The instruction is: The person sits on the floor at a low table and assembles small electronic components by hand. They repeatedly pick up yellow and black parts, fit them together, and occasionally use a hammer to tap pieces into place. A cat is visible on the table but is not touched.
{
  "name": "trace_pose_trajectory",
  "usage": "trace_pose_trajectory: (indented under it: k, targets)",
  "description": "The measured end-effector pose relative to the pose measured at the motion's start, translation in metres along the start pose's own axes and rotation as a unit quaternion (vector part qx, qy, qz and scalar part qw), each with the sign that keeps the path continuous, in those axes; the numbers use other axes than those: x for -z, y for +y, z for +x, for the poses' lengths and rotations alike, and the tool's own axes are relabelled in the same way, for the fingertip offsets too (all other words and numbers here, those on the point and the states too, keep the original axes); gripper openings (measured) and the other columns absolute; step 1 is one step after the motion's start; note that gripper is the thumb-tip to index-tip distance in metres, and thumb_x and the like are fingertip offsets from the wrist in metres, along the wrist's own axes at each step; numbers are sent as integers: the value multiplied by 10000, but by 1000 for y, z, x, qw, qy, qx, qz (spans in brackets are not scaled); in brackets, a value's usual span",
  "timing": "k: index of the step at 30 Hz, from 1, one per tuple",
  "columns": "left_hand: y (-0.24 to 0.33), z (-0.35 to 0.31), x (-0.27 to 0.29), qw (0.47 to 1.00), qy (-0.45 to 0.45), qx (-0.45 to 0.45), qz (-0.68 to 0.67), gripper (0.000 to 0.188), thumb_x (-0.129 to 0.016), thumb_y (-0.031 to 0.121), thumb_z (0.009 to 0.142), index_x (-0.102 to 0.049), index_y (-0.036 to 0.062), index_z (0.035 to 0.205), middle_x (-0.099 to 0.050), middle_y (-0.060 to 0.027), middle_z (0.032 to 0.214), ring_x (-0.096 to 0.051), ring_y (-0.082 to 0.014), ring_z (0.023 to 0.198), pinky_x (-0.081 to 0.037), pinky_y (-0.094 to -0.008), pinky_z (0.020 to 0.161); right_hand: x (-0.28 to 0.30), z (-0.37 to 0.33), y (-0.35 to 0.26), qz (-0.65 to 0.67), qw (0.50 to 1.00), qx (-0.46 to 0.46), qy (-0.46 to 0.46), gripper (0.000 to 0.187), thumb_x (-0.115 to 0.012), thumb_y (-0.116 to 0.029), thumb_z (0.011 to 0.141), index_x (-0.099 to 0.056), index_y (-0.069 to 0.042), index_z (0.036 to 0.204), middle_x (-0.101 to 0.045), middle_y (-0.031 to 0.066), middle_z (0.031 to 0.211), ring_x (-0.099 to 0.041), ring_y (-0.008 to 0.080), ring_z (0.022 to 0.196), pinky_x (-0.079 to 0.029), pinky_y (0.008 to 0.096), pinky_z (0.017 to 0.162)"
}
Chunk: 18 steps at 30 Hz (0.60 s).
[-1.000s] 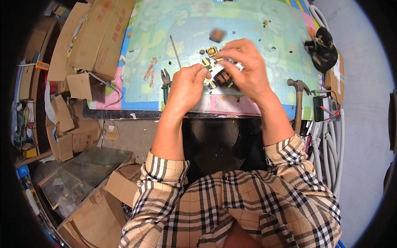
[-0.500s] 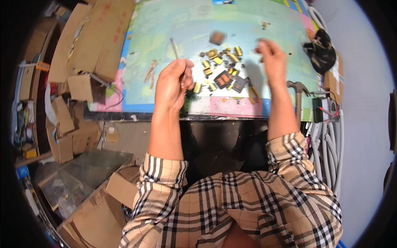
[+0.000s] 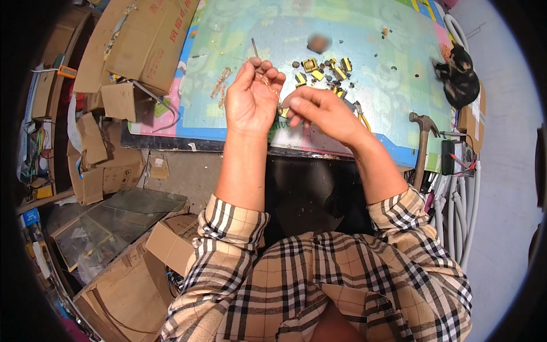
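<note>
Copper wire (image 3: pixel 265 83) is draped across the upturned left hand (image 3: pixel 253 94), its fingers loosely curled, over the table (image 3: pixel 228 34) toward the near edge. Beside it, the right hand's (image 3: pixel 322 111) thumb and forefinger are held close together; whether wire is pinched cannot be told. A hammer (image 3: pixel 423 131) is placed by the near right corner.

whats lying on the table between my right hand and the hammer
A yellow-handled tool, seemingly pliers, lies there with a dark piece beside it, both nearer the right hand than the hammer, as the head view shows.
</note>
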<state>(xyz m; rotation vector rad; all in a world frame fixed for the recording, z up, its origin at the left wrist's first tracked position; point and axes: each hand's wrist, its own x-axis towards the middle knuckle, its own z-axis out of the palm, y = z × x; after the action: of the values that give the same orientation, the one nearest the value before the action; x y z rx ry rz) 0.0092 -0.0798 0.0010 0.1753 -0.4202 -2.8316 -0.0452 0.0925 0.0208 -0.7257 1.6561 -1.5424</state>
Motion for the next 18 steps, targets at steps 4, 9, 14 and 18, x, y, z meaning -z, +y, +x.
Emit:
trace_pose_trajectory:
  k: [4, 9, 14, 18]
  targets:
    - [-7, 0, -3, 999, 17, -36, 34, 160, -492, 146, 984, -573, 8, 991, -624, -135, 950, -604, -242, 860, -494, -399, 885, -11, 0, 2, 58, 998, -5, -15, 191, -578, -165, 933, -622, 19, 910, -646, 47, 813, -613, 91, 725, -489, 255, 701]
    - [-5, -5, -13, 982, 116, -98, 110, 177, -471, 183, 1001, -560, 34, 963, -634, -172, 997, -628, -263, 911, -506, -412, 886, 1, 1, -2, -29, 993, 19, 109, 150, -613, -124, 904, -639, 22, 931, -657, 51, 761, -612, 98, 654, -485, 249, 631]
    - [-10, -13, -31, 944, 164, -80, 274, 233, -415, 240, 1026, -526, 38, 991, -613, -268, 1117, -644, -275, 936, -540, -407, 814, 6, 1, -6, -149, 956, 105, 230, 103, -658, -88, 846, -645, 5, 891, -651, 105, 742, -622, 160, 628, -479, 289, 588]
    - [-5, -16, -39, 889, 193, -22, 414, 253, -395, 249, 1027, -514, 26, 1047, -648, -277, 1042, -673, -254, 776, -563, -339, 689, 9, 1, -3, -179, 935, 146, 270, 95, -667, -79, 831, -645, -5, 886, -637, 105, 736, -619, 199, 621, -480, 313, 593]
